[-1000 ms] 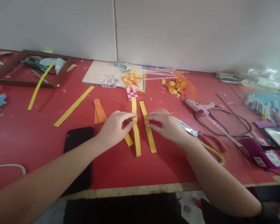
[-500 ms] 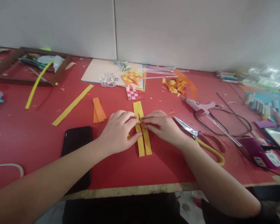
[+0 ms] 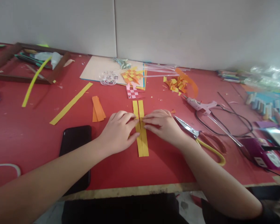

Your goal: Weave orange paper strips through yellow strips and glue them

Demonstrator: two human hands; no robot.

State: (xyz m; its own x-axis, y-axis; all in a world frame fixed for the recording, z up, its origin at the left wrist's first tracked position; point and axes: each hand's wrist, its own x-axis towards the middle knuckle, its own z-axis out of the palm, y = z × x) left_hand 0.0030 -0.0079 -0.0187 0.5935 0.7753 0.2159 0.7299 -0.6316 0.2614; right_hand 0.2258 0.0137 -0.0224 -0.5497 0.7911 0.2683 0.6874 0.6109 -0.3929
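Note:
Two yellow paper strips (image 3: 142,143) lie side by side on the red table (image 3: 168,161), pointing away from me. My left hand (image 3: 119,131) rests on the left strip with fingertips pressing it down. My right hand (image 3: 163,124) presses its fingertips on the right strip. Both hands meet over the strips' middle. A shorter yellow strip is mostly hidden under my left hand.
Scissors (image 3: 200,137) lie just right of my right hand, a pink glue gun (image 3: 200,105) and cable beyond. A black phone (image 3: 76,149) sits left. Orange strips (image 3: 98,109), a long yellow strip (image 3: 71,103), woven paper pieces (image 3: 132,76) and a wooden frame (image 3: 25,63) lie farther back.
The two yellow strips were apart and splayed; both hands have pushed them together until they lie parallel and touching. The hands have closed in on each other.

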